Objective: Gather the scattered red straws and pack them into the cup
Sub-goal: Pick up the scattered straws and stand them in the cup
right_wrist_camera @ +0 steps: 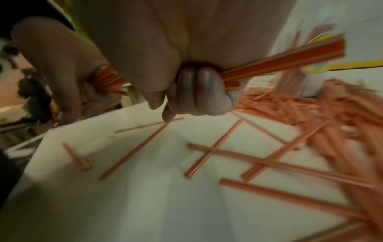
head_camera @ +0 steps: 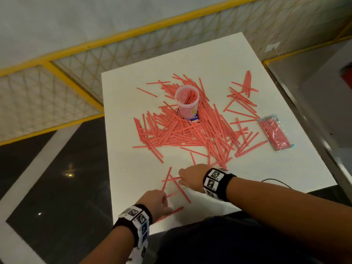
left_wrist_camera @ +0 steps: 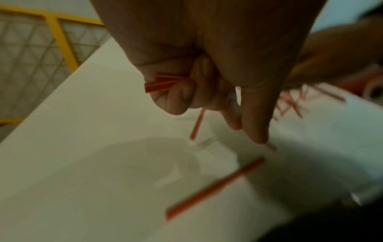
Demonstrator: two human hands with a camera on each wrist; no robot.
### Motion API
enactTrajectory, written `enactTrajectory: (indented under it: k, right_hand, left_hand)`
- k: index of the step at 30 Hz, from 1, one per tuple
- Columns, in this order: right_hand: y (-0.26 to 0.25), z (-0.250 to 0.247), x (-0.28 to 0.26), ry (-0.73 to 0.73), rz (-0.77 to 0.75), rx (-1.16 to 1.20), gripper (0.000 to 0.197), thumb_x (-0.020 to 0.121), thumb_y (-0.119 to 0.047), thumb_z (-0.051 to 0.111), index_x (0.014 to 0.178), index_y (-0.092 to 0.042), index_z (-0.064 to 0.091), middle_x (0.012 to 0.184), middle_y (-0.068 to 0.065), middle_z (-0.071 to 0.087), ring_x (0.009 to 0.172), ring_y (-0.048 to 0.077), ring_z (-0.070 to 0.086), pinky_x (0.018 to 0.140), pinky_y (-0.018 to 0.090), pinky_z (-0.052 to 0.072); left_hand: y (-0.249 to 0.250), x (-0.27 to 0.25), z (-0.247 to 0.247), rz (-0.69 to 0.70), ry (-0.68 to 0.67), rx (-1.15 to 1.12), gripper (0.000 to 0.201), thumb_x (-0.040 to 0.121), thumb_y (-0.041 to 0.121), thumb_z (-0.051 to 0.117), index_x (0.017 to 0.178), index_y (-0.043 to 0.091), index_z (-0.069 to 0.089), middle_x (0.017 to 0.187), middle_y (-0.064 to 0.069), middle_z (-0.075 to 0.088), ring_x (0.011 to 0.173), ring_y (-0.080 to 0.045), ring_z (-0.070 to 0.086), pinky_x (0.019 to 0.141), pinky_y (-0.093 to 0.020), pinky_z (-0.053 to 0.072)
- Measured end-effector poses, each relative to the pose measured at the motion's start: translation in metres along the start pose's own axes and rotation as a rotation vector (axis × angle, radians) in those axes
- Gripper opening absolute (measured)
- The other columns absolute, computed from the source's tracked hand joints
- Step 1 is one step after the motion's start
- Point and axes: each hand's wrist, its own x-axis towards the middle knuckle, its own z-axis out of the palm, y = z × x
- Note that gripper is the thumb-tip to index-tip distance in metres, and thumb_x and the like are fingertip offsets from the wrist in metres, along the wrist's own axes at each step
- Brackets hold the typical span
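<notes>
A clear plastic cup [head_camera: 187,103] stands mid-table with several red straws upright inside. A big heap of red straws [head_camera: 182,130] lies scattered around it. Near the front edge my left hand [head_camera: 165,203] grips a few straws [left_wrist_camera: 160,83] in curled fingers, its fingertips down close to a loose straw [left_wrist_camera: 213,185]. Just beyond it my right hand [head_camera: 182,178] grips a bundle of straws [right_wrist_camera: 279,61] in its fist, low over several loose straws [right_wrist_camera: 209,150] lying crossed on the table [head_camera: 247,60].
A sealed plastic pack of red straws [head_camera: 275,133] lies at the table's right side. A smaller scatter of straws [head_camera: 242,94] sits at the back right. A yellow-framed mesh fence [head_camera: 76,77] runs behind and to the left. A black cable [head_camera: 274,181] lies near the front right edge.
</notes>
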Motion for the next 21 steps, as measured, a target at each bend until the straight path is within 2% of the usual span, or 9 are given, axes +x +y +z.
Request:
enactTrajectory:
  k: [2, 4, 7, 10, 12, 17, 19, 21]
  right_hand:
    - [-0.009, 0.011, 0.01, 0.009, 0.015, -0.027, 0.037, 0.108, -0.038, 0.039, 0.126, -0.009, 0.051, 0.114, 0.014, 0.066, 0.094, 0.034, 0.063, 0.07, 0.036, 0.039]
    - [-0.017, 0.018, 0.016, 0.028, 0.033, -0.054, 0.032, 0.106, -0.035, 0.047, 0.123, -0.008, 0.052, 0.109, 0.013, 0.067, 0.091, 0.034, 0.065, 0.067, 0.037, 0.042]
    - [-0.026, 0.019, 0.019, 0.056, 0.07, -0.083, 0.021, 0.104, -0.023, 0.052, 0.118, -0.008, 0.054, 0.101, 0.011, 0.068, 0.081, 0.031, 0.065, 0.061, 0.036, 0.041]
    - [-0.034, 0.012, 0.016, 0.021, 0.121, -0.085, 0.017, 0.098, -0.006, 0.051, 0.115, -0.006, 0.054, 0.1, 0.011, 0.067, 0.081, 0.032, 0.064, 0.063, 0.036, 0.041]
    - [-0.035, 0.008, 0.013, 0.007, 0.16, -0.081, 0.019, 0.096, -0.001, 0.051, 0.114, -0.006, 0.054, 0.101, 0.012, 0.067, 0.083, 0.032, 0.066, 0.063, 0.036, 0.042]
    - [-0.031, 0.008, 0.009, -0.021, 0.201, -0.051, 0.014, 0.097, -0.008, 0.051, 0.109, -0.008, 0.057, 0.097, 0.01, 0.068, 0.068, 0.025, 0.055, 0.06, 0.034, 0.043]
    - [-0.025, 0.011, 0.005, -0.006, 0.177, -0.05, 0.015, 0.098, -0.014, 0.05, 0.111, -0.009, 0.054, 0.088, 0.006, 0.065, 0.061, 0.022, 0.051, 0.055, 0.032, 0.04]
    - [-0.018, 0.01, -0.003, 0.02, 0.171, -0.022, 0.022, 0.098, -0.026, 0.048, 0.114, -0.012, 0.051, 0.08, 0.001, 0.059, 0.06, 0.02, 0.052, 0.054, 0.032, 0.041]
  left_hand:
    - [0.0, 0.002, 0.014, -0.009, -0.038, 0.073, 0.037, 0.085, 0.048, 0.075, 0.104, 0.016, 0.072, 0.111, -0.003, 0.071, 0.109, -0.022, 0.065, 0.093, -0.031, 0.051]
    - [-0.001, 0.006, 0.026, -0.017, -0.044, 0.133, 0.041, 0.087, 0.048, 0.074, 0.112, 0.015, 0.07, 0.117, -0.006, 0.07, 0.114, -0.026, 0.064, 0.096, -0.034, 0.051]
    - [-0.002, 0.009, 0.037, -0.026, -0.035, 0.194, 0.038, 0.094, 0.046, 0.064, 0.116, 0.014, 0.067, 0.12, -0.009, 0.069, 0.114, -0.03, 0.064, 0.095, -0.037, 0.053]
    - [-0.007, 0.012, 0.043, -0.016, -0.016, 0.236, 0.029, 0.095, 0.039, 0.06, 0.112, 0.015, 0.066, 0.118, -0.012, 0.07, 0.11, -0.034, 0.067, 0.091, -0.04, 0.055]
    - [-0.01, 0.014, 0.045, -0.005, 0.001, 0.262, 0.028, 0.098, 0.037, 0.058, 0.114, 0.015, 0.065, 0.118, -0.011, 0.07, 0.11, -0.034, 0.067, 0.091, -0.04, 0.055]
    - [-0.016, 0.017, 0.048, 0.059, 0.02, 0.269, 0.029, 0.098, 0.033, 0.052, 0.119, 0.014, 0.06, 0.123, -0.011, 0.065, 0.114, -0.034, 0.063, 0.092, -0.04, 0.05]
    - [-0.015, 0.017, 0.045, 0.092, 0.06, 0.217, 0.031, 0.097, 0.031, 0.051, 0.124, 0.015, 0.054, 0.126, -0.009, 0.059, 0.114, -0.033, 0.062, 0.092, -0.04, 0.049]
    - [-0.013, 0.018, 0.038, 0.12, 0.121, 0.132, 0.035, 0.099, 0.031, 0.048, 0.13, 0.015, 0.049, 0.129, -0.007, 0.054, 0.114, -0.031, 0.061, 0.092, -0.04, 0.048]
